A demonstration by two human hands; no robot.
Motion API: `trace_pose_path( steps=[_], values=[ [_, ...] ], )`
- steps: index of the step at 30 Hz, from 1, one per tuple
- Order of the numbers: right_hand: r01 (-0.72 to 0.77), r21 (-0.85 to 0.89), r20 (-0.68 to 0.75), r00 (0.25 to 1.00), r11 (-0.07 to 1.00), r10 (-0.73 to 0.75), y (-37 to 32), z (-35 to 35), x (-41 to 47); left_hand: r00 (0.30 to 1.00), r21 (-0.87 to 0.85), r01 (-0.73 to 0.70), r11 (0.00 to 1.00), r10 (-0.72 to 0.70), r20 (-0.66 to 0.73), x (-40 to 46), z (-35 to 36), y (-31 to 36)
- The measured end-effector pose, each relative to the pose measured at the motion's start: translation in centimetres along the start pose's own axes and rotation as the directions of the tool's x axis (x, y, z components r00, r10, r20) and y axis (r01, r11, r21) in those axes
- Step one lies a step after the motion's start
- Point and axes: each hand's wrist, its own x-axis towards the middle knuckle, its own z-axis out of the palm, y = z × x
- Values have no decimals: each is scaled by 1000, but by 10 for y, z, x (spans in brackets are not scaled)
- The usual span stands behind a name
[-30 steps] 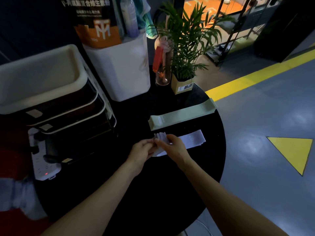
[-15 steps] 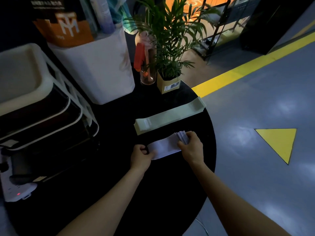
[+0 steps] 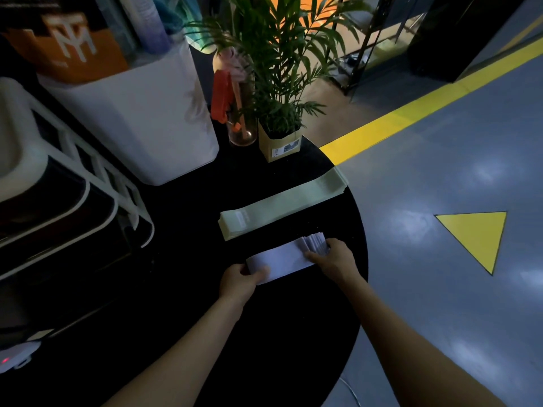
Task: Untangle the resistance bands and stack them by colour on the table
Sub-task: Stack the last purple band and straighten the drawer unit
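A round black table (image 3: pixel 264 333) fills the lower middle of the frame, dim under low light. Beyond its right edge lies a grey painted floor (image 3: pixel 426 304) with a yellow line (image 3: pixel 411 118) running diagonally toward the upper right and a yellow triangle (image 3: pixel 476 236) at right. The table's right rim curves close past the hands, with open floor beyond it.

At lower centre, a stack of white resistance bands (image 3: pixel 282 258) lies flat on the table. The left hand (image 3: pixel 239 282) pinches its near-left end, thumb on top. The right hand (image 3: pixel 332 259) holds the far-right end, where the layered edges fan out, fingers curled over them. Just above, apart from the white stack, a pale green resistance band stack (image 3: pixel 282 205) lies flat and diagonal, its right end reaching the table rim; small print on its left end is too blurred to read.

Along the left stands a white tiered rack (image 3: pixel 88 183) with dark trays. In the upper left, a white bin (image 3: pixel 141 118) holds an orange package (image 3: pixel 67 48) bearing a white logo like "TM". A potted palm (image 3: pixel 279 118) in a tan box with an unreadable label stands at upper centre, beside a glass jar (image 3: pixel 242 130) holding a red item. A white power strip (image 3: pixel 14 356) with a red light sits at the lower left.
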Motion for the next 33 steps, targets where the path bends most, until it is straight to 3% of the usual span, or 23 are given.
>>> trace_pose_path(
  steps=[6, 9, 23, 33],
  values=[
    [-87, 216, 107, 992, 973, 65, 0, -1, -2, 1000, -45, 6, 999, -7, -21, 1, 2, 1],
    [-118, 232, 102, 990, 966, 97, -1, 0, -3, 1000, -44, 15, 999, -16, -20, 2, 2, 1],
    [63, 224, -99, 994, 973, -42, 6, 14, -37, 984, 95, -160, 982, 167, -67, -14, 1, -15],
    [256, 243, -93, 966, 936, -240, -50, 41, -93, 956, -39, -274, 961, 268, -118, -73, -81, -26]
  ],
)
